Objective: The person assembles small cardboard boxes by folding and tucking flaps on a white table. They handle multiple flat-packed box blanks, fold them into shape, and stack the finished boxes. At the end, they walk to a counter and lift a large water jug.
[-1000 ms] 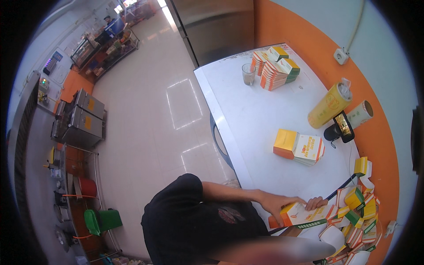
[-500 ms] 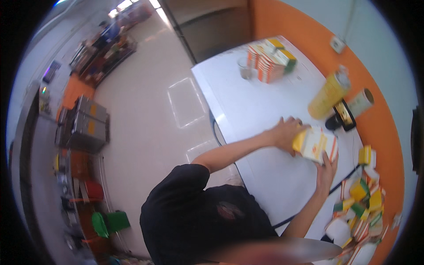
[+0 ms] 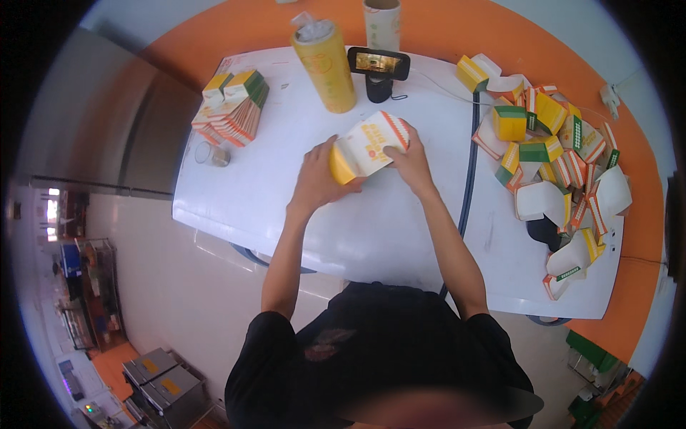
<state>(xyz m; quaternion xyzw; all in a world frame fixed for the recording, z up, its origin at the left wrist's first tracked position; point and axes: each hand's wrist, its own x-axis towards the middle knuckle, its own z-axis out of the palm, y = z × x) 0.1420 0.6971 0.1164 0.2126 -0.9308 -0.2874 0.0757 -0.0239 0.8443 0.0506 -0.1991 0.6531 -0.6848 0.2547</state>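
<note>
A white cardboard food box (image 3: 373,145), with a yellow end and an orange-striped end, is held above the white table between my two hands. My left hand (image 3: 316,177) has its fingers wrapped about the yellow end. At the striped end, my right hand (image 3: 412,164) grips the box with its thumb on the printed face. The fingers behind the box are hidden. Off to the left stands a stack of nested flat cartons (image 3: 232,118), striped orange with some yellow and green ones on top. A heap of loose, similar cartons (image 3: 550,139) lies to the right.
Beyond my hands stand a tall yellow container (image 3: 325,68) with clear plastic on top, a pale paper cup (image 3: 383,28) and a phone on a small stand (image 3: 379,64). A clear glass (image 3: 213,154) is near the stack. A dark seam (image 3: 468,179) crosses the white table (image 3: 386,236).
My view has swung round to the right, so the heap now shows fully. Both hands still hold the box, which is turned with its yellow end at the lower left.
</note>
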